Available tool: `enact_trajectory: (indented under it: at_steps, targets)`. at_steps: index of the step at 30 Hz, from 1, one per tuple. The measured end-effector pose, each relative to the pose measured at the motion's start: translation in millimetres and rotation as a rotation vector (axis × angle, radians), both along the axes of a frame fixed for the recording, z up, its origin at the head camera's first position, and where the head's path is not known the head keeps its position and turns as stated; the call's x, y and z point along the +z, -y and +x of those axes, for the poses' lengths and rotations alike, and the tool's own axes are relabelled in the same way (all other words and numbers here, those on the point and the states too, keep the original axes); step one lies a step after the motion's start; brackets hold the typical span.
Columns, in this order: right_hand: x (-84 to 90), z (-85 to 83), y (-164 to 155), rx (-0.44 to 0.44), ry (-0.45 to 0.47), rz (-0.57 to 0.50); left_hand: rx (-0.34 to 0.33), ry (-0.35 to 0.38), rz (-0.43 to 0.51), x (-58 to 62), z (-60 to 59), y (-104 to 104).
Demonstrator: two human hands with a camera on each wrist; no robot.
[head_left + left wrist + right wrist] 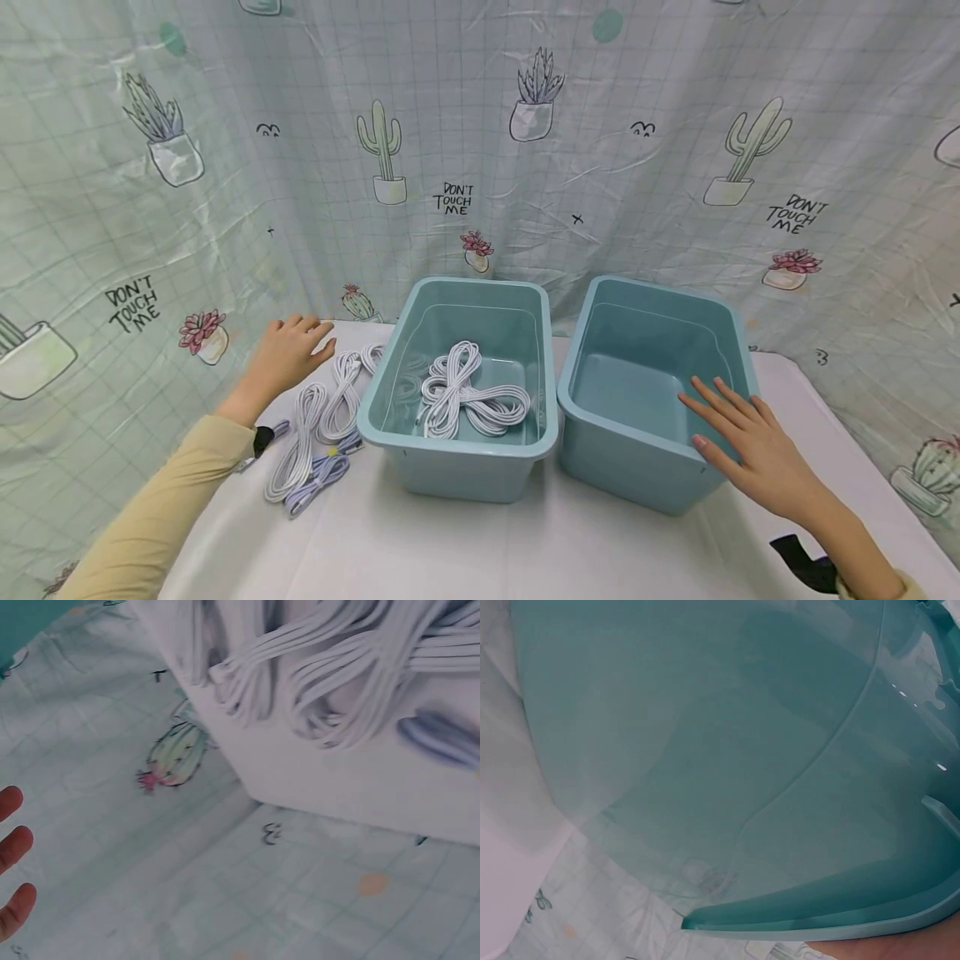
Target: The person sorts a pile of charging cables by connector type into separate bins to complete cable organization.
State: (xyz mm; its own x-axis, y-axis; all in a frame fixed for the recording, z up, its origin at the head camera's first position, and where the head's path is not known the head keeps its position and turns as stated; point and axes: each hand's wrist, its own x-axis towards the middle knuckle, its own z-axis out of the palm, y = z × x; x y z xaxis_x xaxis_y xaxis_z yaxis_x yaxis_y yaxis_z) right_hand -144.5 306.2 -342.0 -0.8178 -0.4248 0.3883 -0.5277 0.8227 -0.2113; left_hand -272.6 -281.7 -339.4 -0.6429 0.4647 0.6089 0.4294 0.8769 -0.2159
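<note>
Two teal bins stand side by side on the white table (465, 550). The left bin (459, 467) already holds one coiled bundle of white cable (465, 393); the right bin (637, 475) holds nothing. Beyond the left bin's outer wall, several more cable bundles (318, 421) lie on the cloth, so by my reckoning one is sorted and the rest remain.

Fingers of the left hand (288, 354) are straight and relaxed, grasping nothing; the loose bundles lie just below and beside its fingertips, not touched as far as I can tell. Fingers of the right hand (738, 442) are spread flat over the right bin's near rim, resting on it or just above, gripping nothing.

Only the left wrist view shows the cables (337, 667) close up, bunched near the table edge with the cactus curtain (172, 757) below and the fingertips (11, 847) apart from them. From the right wrist, just the empty bin's wall (705, 735) is seen; the head view alone gives both bins together
</note>
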Motion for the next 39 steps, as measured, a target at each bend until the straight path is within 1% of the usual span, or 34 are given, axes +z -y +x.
enact_trajectory:
  at_steps: [4, 8, 12, 15, 19, 25, 27, 32, 39]
  targets:
    - [-0.6, -0.4, 0, -0.002, 0.003, 0.002, 0.033, 0.043, 0.016, -19.7, 2.2, 10]
    - [-0.8, -0.5, 0, -0.003, 0.006, 0.002, 0.075, 0.076, -0.001, -40.7, 8.9, 21]
    - [-0.3, -0.1, 0, -0.003, 0.008, -0.001, 0.11, 0.077, -0.032, -60.3, 17.2, 30]
    - [0.2, 0.2, 0, -0.001, 0.008, -0.005, 0.122, 0.075, -0.047, -73.7, 23.3, 35]
    - [0.2, 0.3, 0, 0.002, 0.005, -0.007, 0.136, 0.107, -0.064, -87.7, 31.1, 40]
    - [-0.3, 0.5, 0, 0.004, 0.0, -0.004, 0.189, 0.225, -0.111, -100.3, 38.6, 42]
    - [-0.2, 0.7, 0, 0.003, -0.001, -0.003, 0.207, 0.252, -0.124, -103.1, 40.2, 42]
    - [-0.1, 1.0, 0, 0.0, 0.002, 0.001, 0.229, 0.297, -0.158, -109.6, 44.6, 41]
    - [0.3, 1.0, 0, 0.003, 0.007, -0.002, 0.262, 0.367, -0.148, -112.7, 45.4, 41]
